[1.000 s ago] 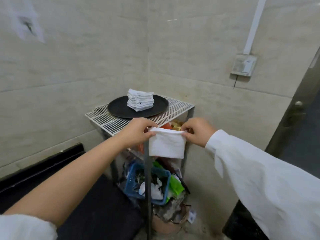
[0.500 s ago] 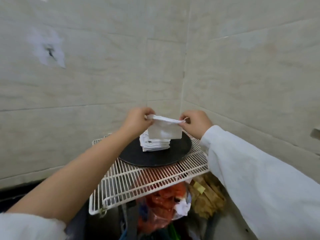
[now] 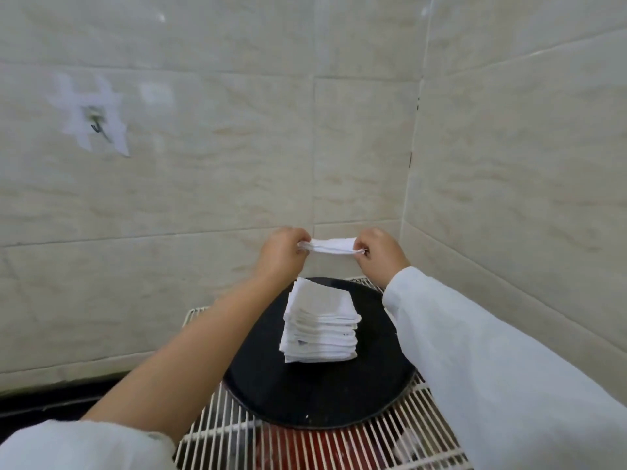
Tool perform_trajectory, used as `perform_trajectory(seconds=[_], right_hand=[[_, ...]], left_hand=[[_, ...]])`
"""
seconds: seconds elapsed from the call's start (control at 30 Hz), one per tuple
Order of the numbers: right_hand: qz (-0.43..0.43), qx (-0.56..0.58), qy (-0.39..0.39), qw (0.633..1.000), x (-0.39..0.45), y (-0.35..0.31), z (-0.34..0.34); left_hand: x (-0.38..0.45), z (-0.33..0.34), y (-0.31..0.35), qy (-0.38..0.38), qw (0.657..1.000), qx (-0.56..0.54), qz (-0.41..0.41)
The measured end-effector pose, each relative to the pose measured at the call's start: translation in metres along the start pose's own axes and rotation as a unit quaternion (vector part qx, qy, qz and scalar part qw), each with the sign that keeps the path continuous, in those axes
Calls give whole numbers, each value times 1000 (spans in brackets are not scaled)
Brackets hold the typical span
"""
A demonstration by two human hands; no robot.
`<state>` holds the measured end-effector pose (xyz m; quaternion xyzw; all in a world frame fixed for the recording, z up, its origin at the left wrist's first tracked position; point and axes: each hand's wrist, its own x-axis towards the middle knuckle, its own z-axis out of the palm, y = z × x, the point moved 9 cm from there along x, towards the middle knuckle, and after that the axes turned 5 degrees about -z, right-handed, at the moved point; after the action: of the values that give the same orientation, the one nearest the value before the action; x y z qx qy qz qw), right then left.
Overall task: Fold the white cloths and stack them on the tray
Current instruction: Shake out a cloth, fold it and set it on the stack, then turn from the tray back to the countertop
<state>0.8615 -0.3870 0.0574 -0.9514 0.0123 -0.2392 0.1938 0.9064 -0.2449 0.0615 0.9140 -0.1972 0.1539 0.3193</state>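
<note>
Folded white cloth at frame centre, above stack on black round tray. Left hand, right hand pinch its ends. Advice: lower level, align edges with stack, release both together.

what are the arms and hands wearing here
Both hands, left and right, are bare: no gloves, rings or watch show. The right sleeve is white, loose and reaches the wrist. The left sleeve is the same white but pushed up, leaving the forearm bare.
</note>
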Motion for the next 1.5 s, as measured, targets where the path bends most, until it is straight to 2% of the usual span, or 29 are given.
perform_trajectory(seconds=[0.07, 0.2, 0.27, 0.5, 0.67, 0.9, 1.0, 1.17, 1.33, 1.5], right_hand=[[-12, -7, -43, 999, 1, 5, 22], [-19, -31, -173, 984, -22, 17, 76], [-32, -35, -198, 979, -31, 17, 90], [-5, -4, -115, 993, -28, 26, 61], [-24, -34, -208, 977, -54, 22, 80], [-55, -43, -186, 980, -69, -7, 51], [-109, -41, -180, 977, -71, -50, 49], [-222, -12, -198, 955, -87, -163, 77], [-328, 45, -209, 920, -129, -310, 117], [-429, 104, -235, 866, -210, -476, 156]], left_hand=[[0, 11, -13, -34, 999, 14, 3], [-27, 44, -40, -152, 984, 88, 15], [-39, 50, -45, -179, 978, 108, 26], [-36, 38, -23, -101, 990, 85, 51], [-52, 61, -28, -161, 960, 226, 39], [-79, 29, -37, -98, 963, 253, -9], [-99, 6, -65, -72, 959, 265, -73], [-158, -73, -137, -43, 929, 306, -203], [-253, -202, -213, 28, 874, 363, -320], [-405, -339, -283, 97, 806, 388, -437]])
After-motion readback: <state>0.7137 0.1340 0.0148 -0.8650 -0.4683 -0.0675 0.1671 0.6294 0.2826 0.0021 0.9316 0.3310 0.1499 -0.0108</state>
